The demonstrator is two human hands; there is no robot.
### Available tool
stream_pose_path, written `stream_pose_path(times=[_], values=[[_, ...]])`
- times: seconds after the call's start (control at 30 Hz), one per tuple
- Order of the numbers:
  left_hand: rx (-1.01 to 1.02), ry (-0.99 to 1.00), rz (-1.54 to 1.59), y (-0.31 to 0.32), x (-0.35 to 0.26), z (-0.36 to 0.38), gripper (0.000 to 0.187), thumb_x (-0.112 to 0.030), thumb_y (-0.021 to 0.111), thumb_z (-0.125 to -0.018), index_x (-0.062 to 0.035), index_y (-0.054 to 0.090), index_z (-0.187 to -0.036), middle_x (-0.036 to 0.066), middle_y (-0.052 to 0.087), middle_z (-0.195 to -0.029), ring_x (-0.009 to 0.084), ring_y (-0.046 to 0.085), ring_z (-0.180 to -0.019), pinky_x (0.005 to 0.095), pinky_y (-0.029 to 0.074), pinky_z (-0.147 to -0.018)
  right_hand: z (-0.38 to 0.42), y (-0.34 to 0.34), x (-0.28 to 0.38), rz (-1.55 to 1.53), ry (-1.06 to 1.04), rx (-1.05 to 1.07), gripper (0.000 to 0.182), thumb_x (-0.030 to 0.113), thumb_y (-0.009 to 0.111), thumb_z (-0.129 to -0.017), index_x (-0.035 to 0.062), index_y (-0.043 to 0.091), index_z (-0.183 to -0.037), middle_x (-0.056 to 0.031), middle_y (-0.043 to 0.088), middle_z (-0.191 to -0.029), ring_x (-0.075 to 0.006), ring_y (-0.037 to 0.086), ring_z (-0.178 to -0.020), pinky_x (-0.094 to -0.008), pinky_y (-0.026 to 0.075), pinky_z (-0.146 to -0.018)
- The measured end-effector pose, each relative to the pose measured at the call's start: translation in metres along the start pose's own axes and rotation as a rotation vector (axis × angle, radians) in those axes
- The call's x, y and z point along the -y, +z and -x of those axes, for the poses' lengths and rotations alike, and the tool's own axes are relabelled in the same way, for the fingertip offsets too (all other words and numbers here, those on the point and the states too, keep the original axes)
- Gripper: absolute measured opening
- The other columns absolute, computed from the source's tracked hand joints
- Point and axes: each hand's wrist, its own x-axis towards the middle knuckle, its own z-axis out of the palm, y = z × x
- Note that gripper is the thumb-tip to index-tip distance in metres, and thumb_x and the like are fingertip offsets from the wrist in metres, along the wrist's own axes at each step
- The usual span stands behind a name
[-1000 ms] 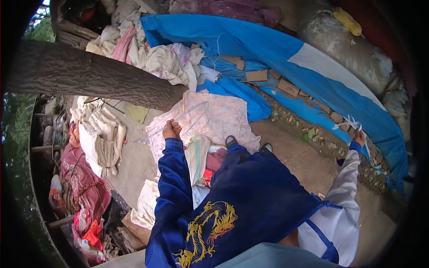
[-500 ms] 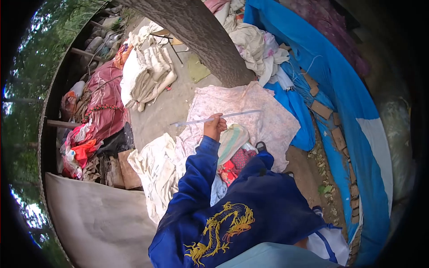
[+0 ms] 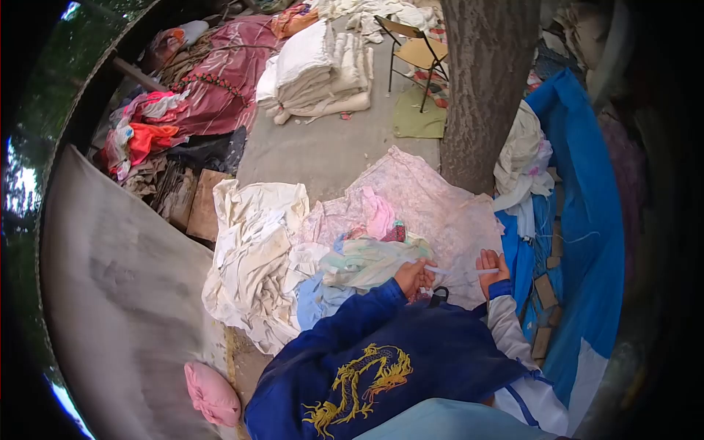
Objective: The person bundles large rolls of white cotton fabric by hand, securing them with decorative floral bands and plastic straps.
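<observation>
A narrow, pale strip (image 3: 450, 272) spans the gap between my two hands, partly blurred. My left hand (image 3: 416, 277) is closed around one end, over the pile of light green cloth (image 3: 378, 262). Palm up, my right hand (image 3: 494, 268) has the strip's other end across it, with the fingers partly curled. Beneath both hands spreads a pink patterned sheet (image 3: 411, 187) with a bright pink cloth (image 3: 378, 214) and other coloured pieces on it. Light blue cloth (image 3: 320, 299) lies left of my left hand.
Crumpled white cloth (image 3: 257, 257) lies to the left. Behind stand a folded white stack (image 3: 315, 70), a folding chair (image 3: 419, 50) and a tree trunk (image 3: 484, 95). Blue tarp (image 3: 587, 257) and bricks (image 3: 545, 292) line the right side. A pink bundle (image 3: 213, 394) sits lower left.
My left hand has come down and nearer my body with the strip. My right hand has come into view at its other end. Bright pink cloth now shows on the pile; the view has shifted.
</observation>
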Motion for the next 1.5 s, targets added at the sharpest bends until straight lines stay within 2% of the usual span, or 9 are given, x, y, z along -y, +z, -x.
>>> stream_pose_path(times=[0.2,0.43,0.6,0.73,0.8,0.83,1.03,1.23,1.5], values=[[-0.718,0.363,0.552,-0.248,-0.017,0.075,0.032,-0.036,0.047,-0.097,-0.006,0.058,-0.101,0.0,0.049,-0.063,0.0132,0.044,-0.05,0.028,0.039,-0.048,-0.184,-0.027,0.04,0.184,0.132,-0.054,0.029,0.038,0.053,-0.096,0.0112,0.06,-0.09,0.0039,0.05,-0.063,-0.0156,0.047,-0.051,-0.0402,0.048,-0.056],[-0.995,0.631,0.958,-0.396,0.025,0.196,0.035,-0.042,0.04,-0.096,-0.0154,0.049,-0.074,-0.005,0.035,-0.057,0.0119,0.033,-0.047,0.0287,0.033,-0.045,-0.237,0.129,-0.158,0.721,0.26,-0.289,0.041,0.046,0.044,-0.098,0.0079,0.05,-0.084,-0.0003,0.032,-0.049,-0.0162,0.037,-0.04,-0.0393,0.046,-0.046],[-1.35,0.398,1.003,-0.38,-0.023,0.147,0.064,-0.065,0.036,-0.091,-0.0061,0.059,-0.085,0.003,0.058,-0.068,0.0183,0.052,-0.058,0.0295,0.047,-0.054,-0.329,0.246,-0.264,1.12,0.302,0.171,0.04,0.042,0.046,-0.098,0.0042,0.051,-0.085,-0.0013,0.037,-0.048,-0.0135,0.036,-0.033,-0.0344,0.045,-0.038],[-1.371,0.053,0.517,-0.361,-0.126,0.011,0.063,-0.05,0.04,-0.096,0.0029,0.041,-0.129,0.022,0.057,-0.117,0.0348,0.061,-0.099,0.0408,0.054,-0.078,-0.395,0.379,-0.316,1.533,0.319,0.389,0.028,0.029,0.053,-0.095,0.0009,0.055,-0.091,-0.0023,0.047,-0.052,-0.0129,0.045,-0.036,-0.0307,0.041,-0.037],[-0.905,0.235,0.707,-0.358,-0.212,-0.057,0.055,-0.025,0.05,-0.094,0.0004,0.03,-0.138,0.024,0.057,-0.119,0.0393,0.061,-0.102,0.0431,0.055,-0.079,-0.413,0.438,-0.335,1.642,0.203,0.558,0.022,0.022,0.057,-0.092,0.0009,0.055,-0.097,-0.0026,0.05,-0.054,-0.0129,0.046,-0.036,-0.0306,0.039,-0.037],[-1.198,0.188,0.226,-0.296,-0.306,-0.113,0.068,-0.017,0.055,-0.092,0.0005,0.016,-0.145,0.024,0.057,-0.118,0.0348,0.064,-0.097,0.0379,0.056,-0.074,-0.414,0.464,-0.341,1.7,0.151,0.644,0.02,0.019,0.059,-0.09,0.0008,0.056,-0.099,-0.0027,0.051,-0.055,-0.013,0.047,-0.037,-0.0306,0.038,-0.037],[-0.819,0.74,-0.302,-0.234,-0.547,-0.214,0.077,-0.01,0.057,-0.093,-0.0032,0.006,-0.149,0.02,0.056,-0.119,0.0213,0.062,-0.094,0.0291,0.054,-0.075,-0.443,0.572,-0.38,1.721,0.13,0.936,0.022,0.005,0.054,-0.085,0.0006,0.052,-0.106,-0.0174,0.063,-0.085,-0.0298,0.063,-0.08,-0.0391,0.049,-0.072],[-0.615,0.567,-0.361,-0.272,-0.65,-0.239,0.032,-0.022,0.061,-0.093,0.0011,0.053,-0.114,0.011,0.063,-0.093,0.0157,0.061,-0.079,0.0287,0.051,-0.07,-0.465,0.658,-0.396,1.695,0.076,1.453,0.021,0.005,0.055,-0.083,-0.0006,0.054,-0.103,-0.0224,0.064,-0.089,-0.0357,0.064,-0.087,-0.04,0.049,-0.074],[-0.681,0.551,0.135,-0.359,-0.76,-0.257,0.029,-0.031,0.06,-0.094,-0.0052,0.058,-0.08,0.003,0.055,-0.068,0.0151,0.058,-0.061,0.0282,0.045,-0.054,-0.527,0.744,-0.426,1.528,0.64,1.108,0.022,0.007,0.05,-0.094,-0.0008,0.057,-0.113,-0.0025,0.062,-0.078,-0.0063,0.051,-0.06,-0.0224,0.042,-0.055]])
